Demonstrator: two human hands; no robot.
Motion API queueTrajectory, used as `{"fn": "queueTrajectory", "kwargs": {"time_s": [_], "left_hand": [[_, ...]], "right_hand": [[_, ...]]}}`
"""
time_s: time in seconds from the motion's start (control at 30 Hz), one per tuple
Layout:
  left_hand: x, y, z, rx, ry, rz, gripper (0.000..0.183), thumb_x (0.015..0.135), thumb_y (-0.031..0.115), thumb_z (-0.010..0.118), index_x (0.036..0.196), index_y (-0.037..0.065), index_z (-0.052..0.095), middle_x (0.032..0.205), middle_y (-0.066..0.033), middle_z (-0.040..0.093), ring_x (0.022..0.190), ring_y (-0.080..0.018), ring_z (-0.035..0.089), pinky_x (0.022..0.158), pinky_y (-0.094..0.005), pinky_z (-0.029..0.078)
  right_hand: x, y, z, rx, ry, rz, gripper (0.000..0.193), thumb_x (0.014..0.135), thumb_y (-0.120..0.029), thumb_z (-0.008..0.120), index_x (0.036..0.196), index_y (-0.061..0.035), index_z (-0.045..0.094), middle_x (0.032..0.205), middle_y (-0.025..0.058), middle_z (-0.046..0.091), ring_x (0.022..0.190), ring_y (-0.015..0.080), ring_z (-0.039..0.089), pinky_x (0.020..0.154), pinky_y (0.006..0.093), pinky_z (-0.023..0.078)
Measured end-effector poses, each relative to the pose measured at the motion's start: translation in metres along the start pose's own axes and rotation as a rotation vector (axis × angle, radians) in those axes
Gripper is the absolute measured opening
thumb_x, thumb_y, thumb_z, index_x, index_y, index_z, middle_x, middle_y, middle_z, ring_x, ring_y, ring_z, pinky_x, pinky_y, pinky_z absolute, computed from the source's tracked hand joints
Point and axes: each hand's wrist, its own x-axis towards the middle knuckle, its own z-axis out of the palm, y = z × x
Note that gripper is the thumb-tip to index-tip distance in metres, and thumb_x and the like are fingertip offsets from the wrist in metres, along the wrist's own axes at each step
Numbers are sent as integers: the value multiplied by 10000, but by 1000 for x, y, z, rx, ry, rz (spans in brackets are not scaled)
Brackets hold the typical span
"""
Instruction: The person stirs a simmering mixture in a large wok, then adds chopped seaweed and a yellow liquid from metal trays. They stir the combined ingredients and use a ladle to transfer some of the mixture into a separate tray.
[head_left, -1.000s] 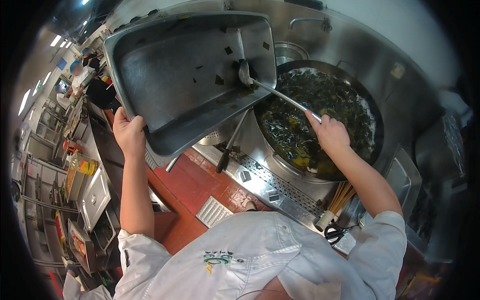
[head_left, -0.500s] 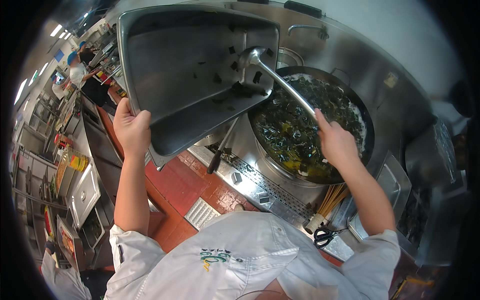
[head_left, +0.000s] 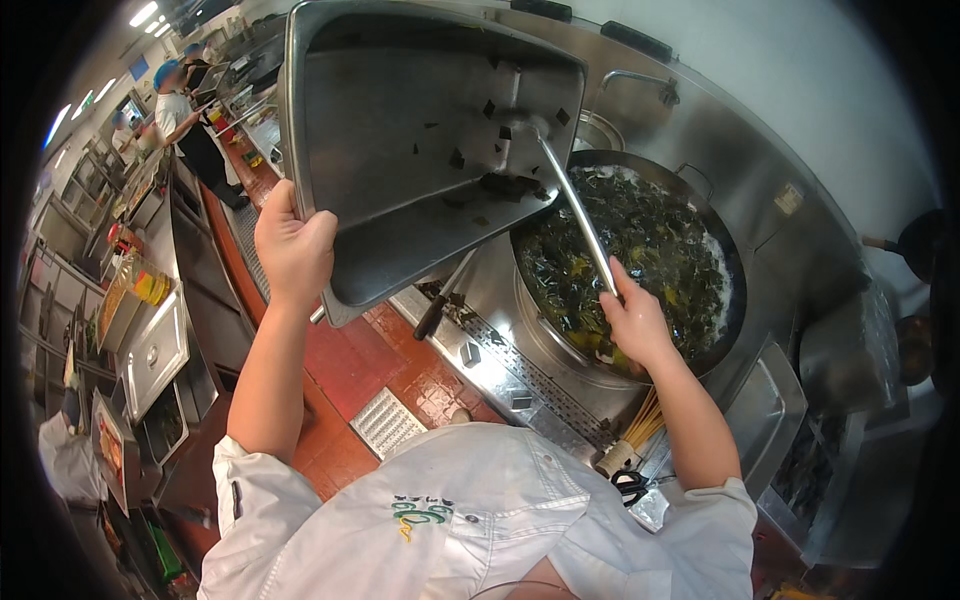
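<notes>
My left hand (head_left: pixel 293 240) is closed around the near left rim of a deep rectangular steel pan (head_left: pixel 400 130), held up and tilted toward the wok. Dark green leafy scraps (head_left: pixel 513 186) cling to its inside, mostly in the right corner. In my right hand (head_left: pixel 637 320) is the long handle of a steel ladle (head_left: pixel 580 220); its blurred head is inside the pan by that corner. A wide black wok (head_left: pixel 738 305), below and right of the pan, holds dark leafy greens (head_left: pixel 640 250) in liquid with pale foam along the edge.
A black-handled utensil (head_left: pixel 430 318) leans at the stove front. Bundled wooden sticks (head_left: pixel 640 430) and black-handled scissors (head_left: pixel 630 486) lie near my right forearm. A faucet (head_left: pixel 640 78) is behind the wok. At left stands a counter with a steel lid (head_left: pixel 158 365); co-workers (head_left: pixel 178 120) are farther off.
My right hand has come left and nearer to me, and the ladle's head has shifted against the pan's inside. The pan stays tilted in my left hand. The whole view has shifted slightly.
</notes>
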Motion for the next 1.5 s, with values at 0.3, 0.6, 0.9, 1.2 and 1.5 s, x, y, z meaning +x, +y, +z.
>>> {"fn": "queueTrajectory", "kwargs": {"time_s": [0.3, 0.6, 0.9, 1.2, 1.5], "left_hand": [[4, -1, -4, 113, -2, 55, 110, 716, -56, 490, 786, 15, 536, 692, 72, 434, 633, -25, 360, 559, -193, 310], [5, -2, -7, 90, -3, 27, 104, 718, -46, 493, 787, 15, 542, 701, 67, 438, 652, -27, 371, 577, -190, 316], [6, -9, -14, 57, 10, 18, 115, 721, -39, 499, 807, 14, 556, 711, 65, 454, 653, -23, 376, 582, -188, 323], [8, -10, -23, 4, -13, 30, 159, 730, -51, 503, 857, 9, 577, 734, 65, 487, 660, -19, 402, 577, -186, 334], [13, -7, -20, 42, -8, 54, 122, 707, -74, 513, 776, 25, 533, 690, 71, 450, 618, -10, 373, 538, -178, 305]], "right_hand": [[4, -10, -3, -390, -1, -159, 611, 896, -201, 596, 1463, -155, 373, 964, 231, 665, 877, 376, 654, 789, 412, 489], [-15, -7, 10, -120, -55, -181, 609, 917, -198, 561, 1477, -139, 329, 849, 242, 657, 812, 423, 636, 728, 463, 484], [-40, 2, -6, -379, -12, -384, 605, 895, -159, 588, 1454, -98, 364, 838, 218, 645, 789, 403, 629, 730, 483, 496], [-74, -8, -45, -724, 46, -452, 611, 849, -119, 633, 1426, -154, 435, 752, 128, 578, 690, 321, 611, 597, 437, 496], [-96, -45, -15, -69, -367, -572, 608, 834, -93, 653, 1406, -83, 449, 766, 164, 592, 715, 357, 592, 657, 417, 469]]}}
